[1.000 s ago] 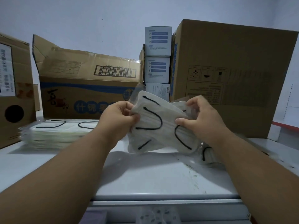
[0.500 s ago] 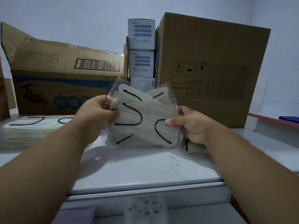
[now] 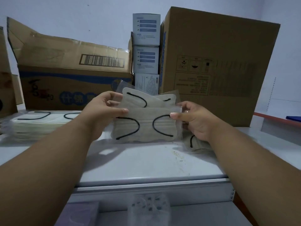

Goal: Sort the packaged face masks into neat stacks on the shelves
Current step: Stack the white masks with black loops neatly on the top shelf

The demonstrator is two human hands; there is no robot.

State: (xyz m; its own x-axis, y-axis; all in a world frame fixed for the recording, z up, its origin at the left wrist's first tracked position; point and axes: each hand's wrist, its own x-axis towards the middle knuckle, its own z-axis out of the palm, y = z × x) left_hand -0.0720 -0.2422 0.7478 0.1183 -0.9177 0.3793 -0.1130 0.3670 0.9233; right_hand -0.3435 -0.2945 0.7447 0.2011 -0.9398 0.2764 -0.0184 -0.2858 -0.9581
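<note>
Two hands, left hand (image 3: 104, 111) and right hand (image 3: 193, 119), pinch packaged masks (image 3: 146, 126) above the white shelf (image 3: 146, 163); cardboard boxes (image 3: 211, 66) line its rear edge.

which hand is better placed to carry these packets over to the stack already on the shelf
Left, likely. The left hand already grips the mask packets, and the stack lies on its side; the right hand would cross over.

I have both bare forearms reaching forward from the lower corners, converging toward the middle. My left hand (image 3: 104, 111) is raised with its back toward me, thumb and fingers (image 3: 121, 111) pinching inward to the right. My right hand (image 3: 195, 121) mirrors it, slightly lower, thumb stretched left and fingers curled behind, palm turned partly toward me.
</note>
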